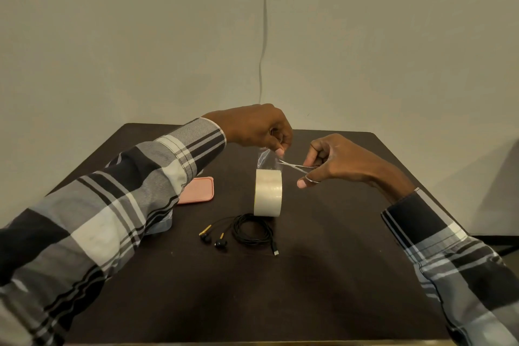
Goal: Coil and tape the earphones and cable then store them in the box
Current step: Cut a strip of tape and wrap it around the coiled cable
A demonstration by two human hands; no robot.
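Note:
A roll of clear tape (268, 192) stands on edge in the middle of the dark table (323, 275). My left hand (258, 128) pinches a strip of tape (265, 159) pulled up from the roll. To the right, my right hand (334, 160) grips small metal scissors (296, 166), whose blades point left at the strip. Black earphones (244, 232) lie coiled just in front of the roll, the two earbuds to the left and the plug to the right.
A pink lid (198, 189) lies flat to the left of the roll. A clear plastic box (161, 225) is mostly hidden under my left sleeve. A white cable (264, 36) hangs down the wall behind the table.

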